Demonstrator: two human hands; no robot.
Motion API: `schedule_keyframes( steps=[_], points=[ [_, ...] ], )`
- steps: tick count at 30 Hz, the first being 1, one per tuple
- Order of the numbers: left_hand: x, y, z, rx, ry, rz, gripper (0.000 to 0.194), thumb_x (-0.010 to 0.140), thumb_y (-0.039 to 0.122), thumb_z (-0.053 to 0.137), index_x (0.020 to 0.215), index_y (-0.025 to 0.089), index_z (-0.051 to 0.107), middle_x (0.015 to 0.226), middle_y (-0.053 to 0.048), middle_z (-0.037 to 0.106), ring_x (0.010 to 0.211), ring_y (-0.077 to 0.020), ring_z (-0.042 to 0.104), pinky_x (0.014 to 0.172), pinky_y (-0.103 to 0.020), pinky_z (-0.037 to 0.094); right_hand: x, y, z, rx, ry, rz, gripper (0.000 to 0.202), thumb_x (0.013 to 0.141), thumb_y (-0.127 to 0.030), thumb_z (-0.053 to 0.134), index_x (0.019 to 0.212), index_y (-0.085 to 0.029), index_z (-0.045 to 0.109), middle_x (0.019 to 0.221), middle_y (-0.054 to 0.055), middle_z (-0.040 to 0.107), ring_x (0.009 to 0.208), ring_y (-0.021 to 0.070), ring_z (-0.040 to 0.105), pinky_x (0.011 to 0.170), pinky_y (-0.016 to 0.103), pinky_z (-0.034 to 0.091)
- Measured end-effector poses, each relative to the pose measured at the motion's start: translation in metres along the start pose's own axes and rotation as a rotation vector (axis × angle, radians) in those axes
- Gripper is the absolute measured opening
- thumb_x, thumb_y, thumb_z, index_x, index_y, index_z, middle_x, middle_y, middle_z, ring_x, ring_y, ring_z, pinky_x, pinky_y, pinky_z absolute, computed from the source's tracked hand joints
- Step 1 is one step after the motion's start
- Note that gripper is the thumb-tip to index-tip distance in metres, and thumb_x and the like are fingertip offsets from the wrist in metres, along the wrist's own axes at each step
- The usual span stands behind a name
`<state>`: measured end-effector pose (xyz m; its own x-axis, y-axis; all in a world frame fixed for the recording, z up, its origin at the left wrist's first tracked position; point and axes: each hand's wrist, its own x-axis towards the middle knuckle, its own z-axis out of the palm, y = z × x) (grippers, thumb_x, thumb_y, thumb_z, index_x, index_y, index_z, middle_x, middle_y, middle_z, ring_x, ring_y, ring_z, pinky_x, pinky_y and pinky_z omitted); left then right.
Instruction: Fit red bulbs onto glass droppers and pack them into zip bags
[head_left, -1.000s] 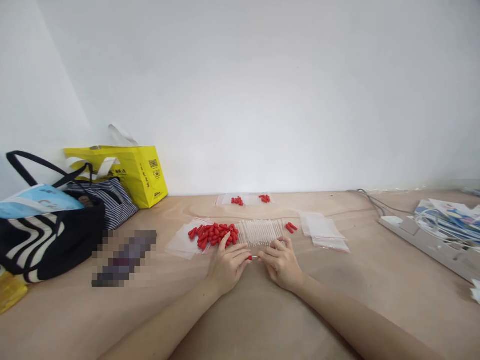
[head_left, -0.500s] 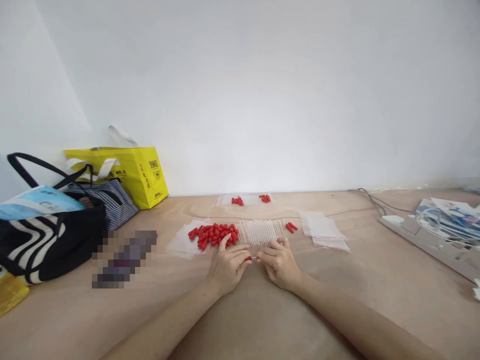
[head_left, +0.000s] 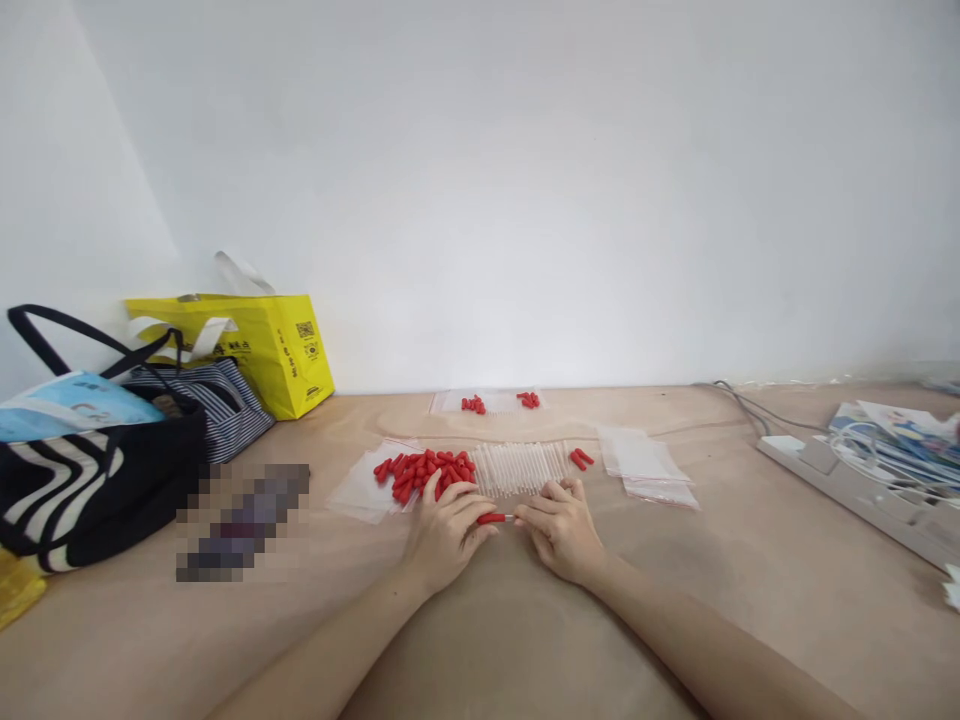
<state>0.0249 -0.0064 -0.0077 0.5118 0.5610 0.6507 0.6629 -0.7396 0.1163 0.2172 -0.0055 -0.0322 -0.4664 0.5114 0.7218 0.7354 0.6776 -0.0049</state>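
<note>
Between my hands lies a thin pale stick with a red cap [head_left: 491, 518] on its left end. My left hand [head_left: 448, 535] is closed at the cap, its fingertips around the cap's left end. The stick's right part is pinched in my right hand [head_left: 559, 528]. Just beyond my hands is a row of clear sticks [head_left: 521, 467] laid side by side. A pile of red caps [head_left: 424, 472] rests left of the row, partly on clear plastic bags [head_left: 364, 492]. A few red caps [head_left: 580, 459] lie at the row's right end.
Farther back, a clear bag [head_left: 444, 402] carries two small red groups. More bags [head_left: 649, 460] lie to the right. A power strip [head_left: 847, 490] with cables and papers stands far right. At left are a black bag [head_left: 142, 480], a yellow bag [head_left: 300, 350] and a blurred dark object [head_left: 244, 525].
My left hand has shifted slightly left and downward, and more of the red cap shows between my hands. The right hand has hardly moved. The view has shifted a little.
</note>
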Motion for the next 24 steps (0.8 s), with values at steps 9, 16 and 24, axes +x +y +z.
schedule_keyframes(
  steps=[9,16,24],
  points=[
    [0.002,0.005,-0.002,0.028,-0.007,-0.028,0.016,0.081,0.026,0.051,0.068,0.022,0.060,0.069,0.005,0.066,0.079,-0.0146,0.057,0.101,-0.050,0.009,0.002,-0.002,-0.002,0.012,-0.004,-0.006,0.014,0.081,-0.023,0.048,0.079,-0.023,0.062,0.061,-0.001,0.057,0.068,0.0124,0.038,0.071,0.032,0.018],
    [-0.001,-0.001,-0.001,0.062,-0.063,-0.061,0.026,0.077,0.038,0.054,0.099,0.025,0.056,0.101,-0.001,0.063,0.097,-0.0211,0.052,0.099,-0.051,0.012,0.004,0.002,-0.004,-0.077,-0.021,0.040,0.013,0.078,-0.019,0.050,0.078,-0.023,0.063,0.070,0.000,0.059,0.071,0.0136,0.041,0.070,0.032,0.019],
    [-0.004,-0.006,0.002,0.067,-0.146,-0.134,0.033,0.073,0.029,0.056,0.105,0.024,0.051,0.104,-0.003,0.058,0.100,-0.0233,0.048,0.096,-0.050,0.022,0.004,0.072,-0.018,-0.408,-0.151,0.820,0.026,0.082,-0.026,0.038,0.084,-0.021,0.064,0.078,0.008,0.064,0.081,0.0219,0.048,0.068,0.035,0.020]
  ],
)
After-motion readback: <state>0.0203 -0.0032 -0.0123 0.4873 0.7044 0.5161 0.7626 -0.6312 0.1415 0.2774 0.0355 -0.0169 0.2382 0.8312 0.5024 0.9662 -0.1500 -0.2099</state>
